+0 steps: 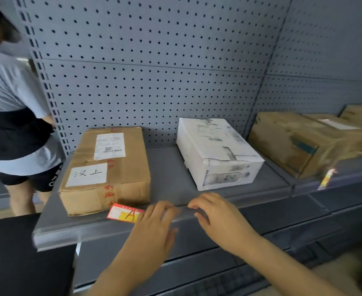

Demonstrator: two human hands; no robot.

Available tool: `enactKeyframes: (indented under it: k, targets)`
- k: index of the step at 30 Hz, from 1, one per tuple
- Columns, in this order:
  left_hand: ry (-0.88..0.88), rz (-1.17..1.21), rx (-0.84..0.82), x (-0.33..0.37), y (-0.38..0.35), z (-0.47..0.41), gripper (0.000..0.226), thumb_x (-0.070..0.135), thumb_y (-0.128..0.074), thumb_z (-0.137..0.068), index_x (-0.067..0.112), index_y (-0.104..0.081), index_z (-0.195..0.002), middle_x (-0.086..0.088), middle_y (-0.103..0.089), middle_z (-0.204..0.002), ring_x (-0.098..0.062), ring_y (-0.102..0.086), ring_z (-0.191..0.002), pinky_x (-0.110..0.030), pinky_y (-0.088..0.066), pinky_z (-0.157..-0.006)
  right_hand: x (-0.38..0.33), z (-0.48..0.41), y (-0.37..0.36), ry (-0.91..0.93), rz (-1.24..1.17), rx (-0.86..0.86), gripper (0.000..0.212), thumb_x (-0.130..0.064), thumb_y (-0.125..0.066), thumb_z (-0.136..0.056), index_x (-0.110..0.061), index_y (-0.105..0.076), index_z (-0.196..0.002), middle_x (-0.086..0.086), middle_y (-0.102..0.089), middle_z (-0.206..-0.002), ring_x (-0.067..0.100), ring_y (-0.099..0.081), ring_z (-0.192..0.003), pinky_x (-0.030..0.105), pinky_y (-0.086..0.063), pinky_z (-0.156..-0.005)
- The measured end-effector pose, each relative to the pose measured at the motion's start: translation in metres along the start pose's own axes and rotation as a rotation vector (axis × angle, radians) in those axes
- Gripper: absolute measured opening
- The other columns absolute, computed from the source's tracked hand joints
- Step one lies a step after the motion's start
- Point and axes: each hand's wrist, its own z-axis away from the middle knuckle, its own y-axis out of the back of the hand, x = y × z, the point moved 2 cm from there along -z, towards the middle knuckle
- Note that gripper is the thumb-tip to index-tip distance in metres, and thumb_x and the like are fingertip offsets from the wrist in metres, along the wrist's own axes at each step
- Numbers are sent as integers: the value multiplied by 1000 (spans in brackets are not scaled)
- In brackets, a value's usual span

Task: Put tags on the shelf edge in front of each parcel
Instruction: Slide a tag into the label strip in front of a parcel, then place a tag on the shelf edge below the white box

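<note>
A brown cardboard parcel (105,169) with white labels lies at the left of the grey shelf (167,178). A white box parcel (218,152) lies to its right. A red and yellow tag (124,214) marked "A" rests on the shelf's front edge before the brown parcel. My left hand (154,223) covers the tag's right end, fingers on the edge strip. My right hand (216,216) pinches the shelf edge just right of it, in front of the gap between the parcels. Whether either hand holds another tag is hidden.
Further brown boxes (304,142) sit on the neighbouring shelf at the right, with another red and yellow tag (327,178) on that shelf's edge. A person in a grey shirt and black shorts (15,124) stands at the left. Pegboard forms the back wall.
</note>
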Motion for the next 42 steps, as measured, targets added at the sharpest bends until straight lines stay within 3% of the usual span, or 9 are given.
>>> enactKeyframes:
  k: [8,11,14,20,23,27,32,42]
  targets:
    - [-85,-4,-5,78,-40,-59,36,33,-52,-80,28,-50,-115,9,-48,-106,-13,-50,-90,-30,-45,-73,82,64,60,-92,25,56,20,-16,-56,-90,-20,-62,-109,-6,-61,-108,10,-50,-102,19,-40,-84]
    - [-94,13,-22,116,-62,-78,34,40,-42,-83,29,-49,-115,10,-47,-110,-14,-51,-93,-29,-44,-77,119,86,84,-84,35,67,19,-17,-55,-91,-20,-62,-109,-6,-60,-108,9,-49,-102,13,-33,-82]
    - [-75,38,-30,155,-79,-99,37,40,-42,-79,29,-51,-113,8,-50,-109,-14,-53,-92,-29,-44,-75,151,103,107,-63,23,69,19,-18,-53,-92,-19,-62,-109,-5,-60,-108,12,-49,-103,19,-38,-84]
    - [-46,53,-44,199,-104,-130,42,19,-70,-76,29,-51,-111,8,-49,-108,-16,-52,-94,-32,-45,-74,204,126,135,-43,-13,53,18,-19,-51,-93,-19,-61,-109,-4,-59,-108,11,-48,-104,27,-43,-87]
    - [-43,15,-53,206,-118,-146,37,25,-67,-77,28,-52,-111,9,-47,-108,-15,-53,-91,-30,-44,-72,229,131,136,-46,-25,51,18,-20,-52,-93,-20,-61,-109,-5,-59,-109,11,-49,-103,27,-44,-85]
    - [-75,11,-76,214,-139,-179,31,38,-46,-79,27,-51,-107,7,-49,-105,-18,-54,-88,-36,-48,-72,268,135,137,-88,-3,61,18,-21,-53,-92,-21,-61,-108,-7,-59,-106,10,-48,-101,24,-43,-82]
    - [-135,47,-77,240,-163,-225,29,28,-60,-85,29,-53,-112,10,-47,-104,-14,-51,-89,-32,-45,-74,318,140,152,-147,12,64,17,-21,-53,-92,-23,-61,-107,-8,-59,-107,9,-48,-102,23,-42,-82]
    - [-75,28,-130,277,-224,-292,31,29,-59,-86,32,-51,-117,11,-49,-113,-13,-52,-99,-32,-45,-80,432,151,166,-232,-123,43,16,-21,-57,-90,-26,-63,-103,-11,-59,-108,3,-48,-102,18,-43,-83]
